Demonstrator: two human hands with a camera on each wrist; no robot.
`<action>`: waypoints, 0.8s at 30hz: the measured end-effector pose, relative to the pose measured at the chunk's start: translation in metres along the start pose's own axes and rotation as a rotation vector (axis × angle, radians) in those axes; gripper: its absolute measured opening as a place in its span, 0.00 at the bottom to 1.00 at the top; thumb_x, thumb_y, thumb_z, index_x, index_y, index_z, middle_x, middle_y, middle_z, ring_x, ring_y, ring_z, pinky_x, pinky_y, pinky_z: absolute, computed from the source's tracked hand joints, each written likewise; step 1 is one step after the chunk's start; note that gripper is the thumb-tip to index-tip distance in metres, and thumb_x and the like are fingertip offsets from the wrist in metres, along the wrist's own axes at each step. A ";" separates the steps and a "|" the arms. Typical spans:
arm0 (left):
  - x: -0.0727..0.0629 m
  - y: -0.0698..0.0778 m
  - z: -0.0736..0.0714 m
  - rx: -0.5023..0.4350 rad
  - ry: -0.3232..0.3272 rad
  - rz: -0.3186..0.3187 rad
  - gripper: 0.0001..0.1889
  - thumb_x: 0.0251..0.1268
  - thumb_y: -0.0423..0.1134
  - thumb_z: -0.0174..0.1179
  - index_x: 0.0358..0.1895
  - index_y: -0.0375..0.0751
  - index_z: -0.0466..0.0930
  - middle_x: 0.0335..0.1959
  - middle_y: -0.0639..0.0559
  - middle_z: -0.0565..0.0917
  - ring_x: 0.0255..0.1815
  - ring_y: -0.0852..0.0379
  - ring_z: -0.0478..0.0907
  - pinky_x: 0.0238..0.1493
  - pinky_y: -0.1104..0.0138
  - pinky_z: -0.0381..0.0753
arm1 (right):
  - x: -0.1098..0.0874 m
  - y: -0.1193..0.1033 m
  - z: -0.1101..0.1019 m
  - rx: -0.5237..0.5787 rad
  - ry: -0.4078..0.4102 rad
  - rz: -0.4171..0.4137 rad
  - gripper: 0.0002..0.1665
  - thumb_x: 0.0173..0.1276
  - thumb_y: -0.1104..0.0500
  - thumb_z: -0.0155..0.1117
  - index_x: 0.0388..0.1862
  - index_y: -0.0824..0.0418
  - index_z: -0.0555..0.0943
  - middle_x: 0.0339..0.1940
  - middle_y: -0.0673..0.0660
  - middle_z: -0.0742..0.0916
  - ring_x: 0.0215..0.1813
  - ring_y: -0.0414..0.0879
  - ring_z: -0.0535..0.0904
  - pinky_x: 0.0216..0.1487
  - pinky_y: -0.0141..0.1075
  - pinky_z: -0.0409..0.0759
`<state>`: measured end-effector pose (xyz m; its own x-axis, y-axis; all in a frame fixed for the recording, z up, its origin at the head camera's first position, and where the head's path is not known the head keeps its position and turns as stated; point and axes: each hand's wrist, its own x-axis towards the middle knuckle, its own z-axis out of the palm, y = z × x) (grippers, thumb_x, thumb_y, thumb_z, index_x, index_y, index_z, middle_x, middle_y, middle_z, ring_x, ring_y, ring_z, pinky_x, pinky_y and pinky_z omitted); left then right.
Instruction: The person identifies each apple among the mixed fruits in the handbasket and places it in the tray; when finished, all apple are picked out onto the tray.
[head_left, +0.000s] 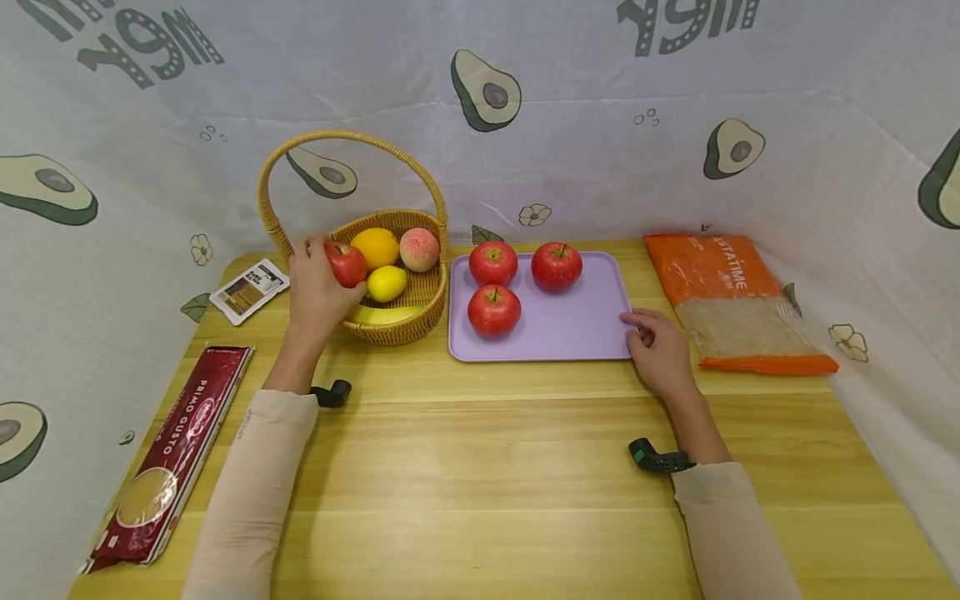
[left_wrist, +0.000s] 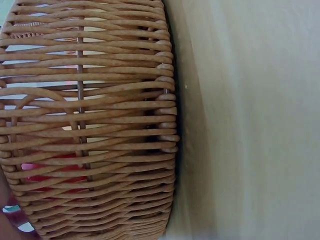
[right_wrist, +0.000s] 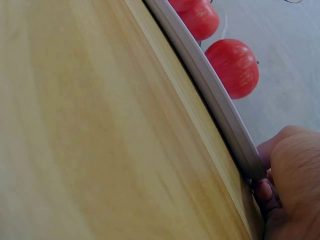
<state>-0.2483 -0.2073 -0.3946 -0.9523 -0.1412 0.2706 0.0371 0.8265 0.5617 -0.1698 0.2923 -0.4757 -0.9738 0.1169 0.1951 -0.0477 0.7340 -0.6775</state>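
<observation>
At the left side of a wicker basket (head_left: 397,335), my left hand (head_left: 311,283) grips a red apple (head_left: 347,265). Also in the basket are a yellow-orange fruit (head_left: 375,248), a peach (head_left: 419,249), a lemon (head_left: 387,283) and a banana (head_left: 386,315). The basket's woven side (left_wrist: 100,120) fills much of the left wrist view and hides most of that hand. My right hand (head_left: 660,350) pinches the right edge of a lilac tray (head_left: 577,329), its fingers at the rim (right_wrist: 220,95). Three red apples lie on the tray: one front left (head_left: 494,311), one back left (head_left: 492,264), one further right (head_left: 557,267).
Right of the tray lies an orange-and-clear food bag (head_left: 738,304). A long dark red pasta packet (head_left: 168,458) is at the left, with a small white packet (head_left: 250,291) behind it. The basket's tall handle (head_left: 352,136) arches up before the patterned cloth (head_left: 585,150).
</observation>
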 end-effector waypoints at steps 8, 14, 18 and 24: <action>-0.006 -0.002 0.001 -0.103 0.017 0.011 0.44 0.48 0.41 0.77 0.71 0.38 0.66 0.68 0.31 0.70 0.66 0.33 0.69 0.64 0.38 0.77 | 0.000 0.001 0.001 0.000 0.007 -0.007 0.19 0.74 0.65 0.56 0.59 0.68 0.84 0.63 0.66 0.82 0.42 0.50 0.72 0.39 0.28 0.66; -0.009 -0.002 0.002 -0.129 0.042 0.037 0.44 0.48 0.44 0.80 0.69 0.40 0.68 0.66 0.33 0.73 0.64 0.34 0.72 0.64 0.39 0.78 | 0.001 0.001 0.001 -0.006 0.008 -0.015 0.19 0.74 0.65 0.56 0.59 0.68 0.85 0.62 0.67 0.82 0.42 0.49 0.72 0.38 0.27 0.66; -0.012 0.000 0.003 -0.126 0.049 0.052 0.44 0.48 0.49 0.81 0.69 0.43 0.69 0.67 0.37 0.74 0.66 0.35 0.71 0.66 0.40 0.76 | 0.001 0.000 0.001 -0.005 0.008 -0.014 0.19 0.74 0.65 0.55 0.59 0.68 0.84 0.63 0.66 0.82 0.42 0.50 0.72 0.38 0.27 0.66; -0.016 0.004 0.004 -0.124 0.062 0.095 0.43 0.49 0.51 0.81 0.69 0.45 0.72 0.69 0.40 0.75 0.67 0.37 0.73 0.66 0.40 0.76 | -0.001 0.000 0.001 -0.003 0.018 -0.032 0.19 0.73 0.66 0.56 0.58 0.68 0.85 0.62 0.67 0.83 0.41 0.49 0.72 0.38 0.25 0.65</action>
<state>-0.2343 -0.2001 -0.3994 -0.9222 -0.1022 0.3730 0.1669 0.7649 0.6221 -0.1695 0.2910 -0.4767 -0.9676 0.1057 0.2293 -0.0777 0.7393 -0.6689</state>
